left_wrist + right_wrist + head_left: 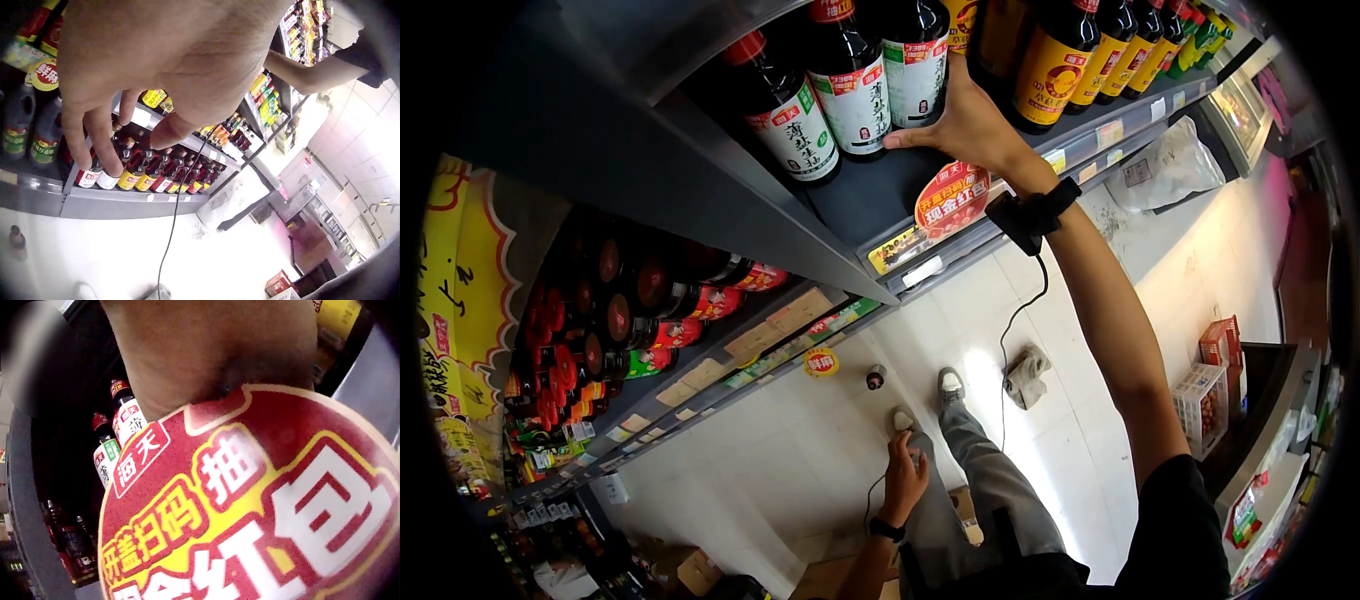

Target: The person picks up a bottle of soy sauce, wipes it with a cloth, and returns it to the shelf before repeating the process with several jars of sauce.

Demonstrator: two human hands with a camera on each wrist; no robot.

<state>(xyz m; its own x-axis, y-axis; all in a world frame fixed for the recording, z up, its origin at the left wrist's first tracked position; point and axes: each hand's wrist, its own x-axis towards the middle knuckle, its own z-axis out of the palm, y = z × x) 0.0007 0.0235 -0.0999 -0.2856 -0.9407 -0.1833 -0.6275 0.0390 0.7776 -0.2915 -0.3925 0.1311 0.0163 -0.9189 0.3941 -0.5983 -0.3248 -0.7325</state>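
In the head view, my right hand [970, 125] reaches into the shelf at a dark soy sauce bottle [915, 85] with a white label, third in a row. Its thumb stretches left along the foot of this bottle, towards the neighbouring soy sauce bottle [850, 95]. The forefinger runs straight up the bottle's right side, and the other fingertips are hidden. A round red promotional sign [250, 506] covers much of the right wrist view below that hand. Low over the floor hangs my left hand [905, 475], its fingers [100, 137] loosely bent and holding nothing.
Yellow-labelled bottles [1055, 70] stand right along the same shelf. Red-lidded jars [630, 300] fill the left section. A small dark bottle [875, 377] is on the floor near my shoes. A cable [1007, 340] hangs from the right wrist. Crates [1202, 405] stand at right.
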